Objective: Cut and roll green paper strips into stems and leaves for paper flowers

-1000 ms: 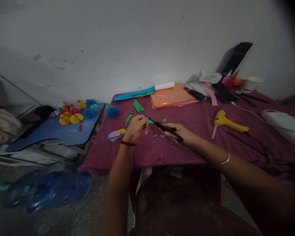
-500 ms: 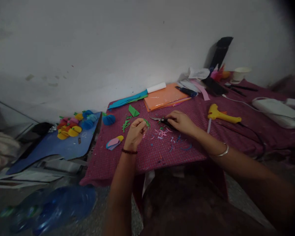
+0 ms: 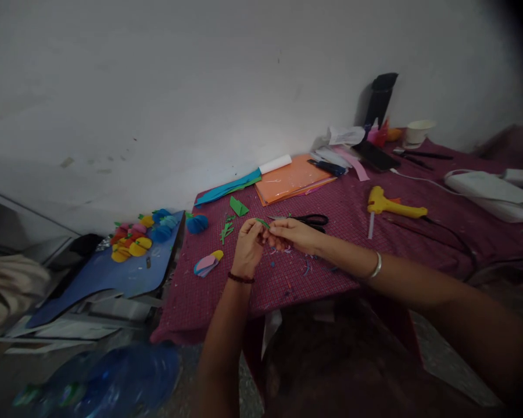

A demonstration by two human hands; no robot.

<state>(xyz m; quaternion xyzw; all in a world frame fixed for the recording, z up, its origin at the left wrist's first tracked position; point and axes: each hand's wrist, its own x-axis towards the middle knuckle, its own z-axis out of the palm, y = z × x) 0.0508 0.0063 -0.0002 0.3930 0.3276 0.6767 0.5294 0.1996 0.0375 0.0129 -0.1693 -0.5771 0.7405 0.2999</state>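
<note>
My left hand [image 3: 249, 247] pinches a small green paper piece [image 3: 262, 223] above the table. My right hand [image 3: 293, 233] meets it from the right, its fingertips closed on the same piece. Just behind my right hand lie the black-handled scissors [image 3: 311, 220], resting on the cloth. Green paper scraps [image 3: 227, 231] and a folded green paper [image 3: 238, 206] are left of and beyond my left hand. A small stack of pink, blue and yellow paper cutouts [image 3: 208, 264] sits to its left. Pink and blue clippings are partly hidden under my hands.
A yellow glue gun [image 3: 394, 206] stands at the right, its cord trailing off. Orange sheets [image 3: 290, 181] and blue strips [image 3: 226, 188] lie along the back. A blue paper ball [image 3: 196, 224] is at the left edge; more colourful ones [image 3: 139, 246] sit on a blue board [image 3: 113, 276].
My right hand has let go of the scissors, leaving them on the table, and moved left to the green paper piece. My left hand still holds that piece.
</note>
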